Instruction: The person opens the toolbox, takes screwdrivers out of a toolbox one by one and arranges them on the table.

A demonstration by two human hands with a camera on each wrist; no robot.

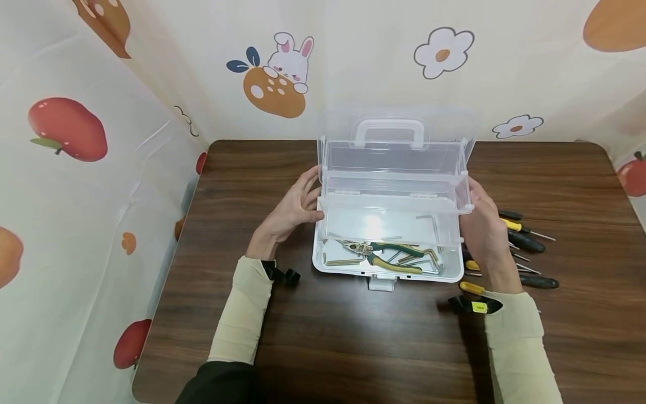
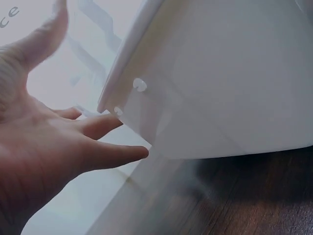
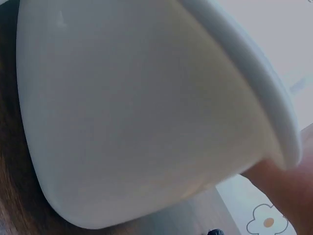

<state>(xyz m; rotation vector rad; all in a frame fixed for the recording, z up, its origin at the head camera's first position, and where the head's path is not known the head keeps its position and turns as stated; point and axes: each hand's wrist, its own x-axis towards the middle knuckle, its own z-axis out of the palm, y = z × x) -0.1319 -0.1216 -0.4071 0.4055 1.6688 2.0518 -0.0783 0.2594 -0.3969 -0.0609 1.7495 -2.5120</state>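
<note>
A: You had your left hand [image 1: 295,210] flat against the end of the clear toolbox [image 1: 388,224], fingers [image 2: 105,155] nearly straight and spread, pressing on the wall rather than wrapped round anything.

B: And your right hand [image 1: 481,224] sat on the opposite end. Its fingers lay along the wall up by the raised tray [image 1: 391,163]. From the head view I couldn't tell how tightly you gripped there, and the wrist view showed little but plastic.

A: So the box stood between your two sets of fingers, on the wooden surface [image 1: 353,336], lid [image 1: 393,126] swung back. I'd judge you braced both ends so it wouldn't slide.

B: Below your fingers, in the bottom of the box, lay the green-handled pliers [image 1: 386,258] among loose hex keys [image 1: 434,221].

A: Just beyond your right fingers, outside the box, the screwdrivers [image 1: 525,241] lay in a row on the surface, close at hand but untouched.
</note>
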